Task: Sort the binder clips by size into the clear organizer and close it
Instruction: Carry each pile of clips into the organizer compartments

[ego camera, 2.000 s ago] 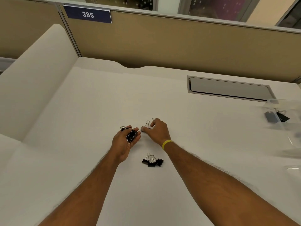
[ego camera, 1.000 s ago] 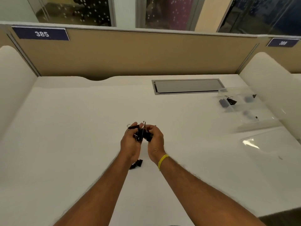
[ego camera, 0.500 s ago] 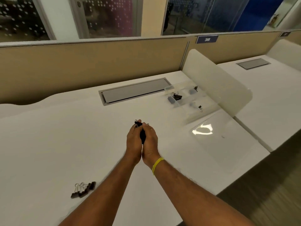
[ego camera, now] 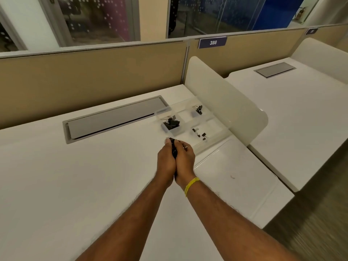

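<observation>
Just short of the clear organizer (ego camera: 199, 122) on the white bench (ego camera: 75, 176), the left hand (ego camera: 166, 161) and the right hand (ego camera: 185, 160) are pressed together palm to palm, clamped around a bunch of black binder clips (ego camera: 173, 150). Half a second ago the pair of hands sat clearly apart from the organizer; now the fingertips are near its front edge, and the view has swung further right, so that the small heap of clips lying on the bench at lower left then is out of the picture. Two seconds ago the hands were apart, the left cupping clips and the right picking one off the bench.

Both forearms reach forward from the lower edge and meet at the wrists, the heels of the hands touching, thumbs uppermost. Black clip bodies show in the gap between the thumbs, and a wire handle pokes out beside the right fingers. A yellow band (ego camera: 191, 185) circles the right wrist.

The organizer lies open by the white divider (ego camera: 226, 106); its lid (ego camera: 235, 178) lies flat on the bench to the right of the hands. Large clips (ego camera: 171, 123) fill the front-left compartment, one clip (ego camera: 198, 109) sits in a far compartment, and small clips (ego camera: 199, 132) lie in the near right one. A grey cable flap (ego camera: 113, 117) is set into the bench behind.
</observation>
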{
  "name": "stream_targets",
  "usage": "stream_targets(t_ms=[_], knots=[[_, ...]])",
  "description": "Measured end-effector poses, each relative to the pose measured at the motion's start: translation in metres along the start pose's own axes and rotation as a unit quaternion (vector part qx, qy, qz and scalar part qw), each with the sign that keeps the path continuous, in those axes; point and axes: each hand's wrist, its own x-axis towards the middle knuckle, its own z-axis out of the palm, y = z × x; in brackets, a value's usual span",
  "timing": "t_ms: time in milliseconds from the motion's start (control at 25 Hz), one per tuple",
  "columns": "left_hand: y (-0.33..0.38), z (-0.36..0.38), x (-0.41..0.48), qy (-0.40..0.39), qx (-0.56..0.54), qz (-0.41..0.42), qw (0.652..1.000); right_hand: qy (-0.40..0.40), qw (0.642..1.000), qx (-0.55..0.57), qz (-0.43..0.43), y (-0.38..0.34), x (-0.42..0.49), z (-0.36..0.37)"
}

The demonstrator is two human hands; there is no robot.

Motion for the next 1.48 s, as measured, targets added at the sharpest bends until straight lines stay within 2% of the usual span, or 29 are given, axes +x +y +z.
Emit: stream_targets(t_ms=[160,400,720,880,1000,1120,1280,1400,1480], knots=[[0.005,0.052,0.054,-0.010,0.029,0.002,1.000,0.043,0.999,0.016,0.012,-0.016,0.083,-0.013],[0.025,0.105,0.142,-0.022,0.001,-0.008,1.000,0.029,1.000,-0.005,0.002,-0.057,0.185,-0.003],[0.024,0.117,0.236,-0.032,0.140,-0.049,0.988,-0.026,0.993,-0.111,0.026,-0.074,0.285,0.011],[0.027,0.117,0.244,-0.014,0.211,-0.021,0.977,-0.045,0.984,-0.169,0.025,-0.081,0.291,0.010],[0.037,0.114,0.232,-0.007,0.241,0.011,0.970,-0.061,0.973,-0.222,-0.016,-0.082,0.287,0.004],[0.038,0.102,0.219,0.015,0.305,0.073,0.949,-0.057,0.964,-0.251,-0.062,-0.086,0.279,-0.004],[0.036,0.070,0.186,-0.003,0.355,0.117,0.927,-0.065,0.958,-0.263,-0.098,-0.087,0.259,-0.020],[0.036,0.049,0.151,-0.022,0.395,0.170,0.902,-0.097,0.929,-0.325,-0.147,-0.080,0.231,-0.032],[0.032,0.033,0.136,-0.017,0.450,0.194,0.872,-0.124,0.900,-0.372,-0.190,-0.072,0.209,-0.035]])
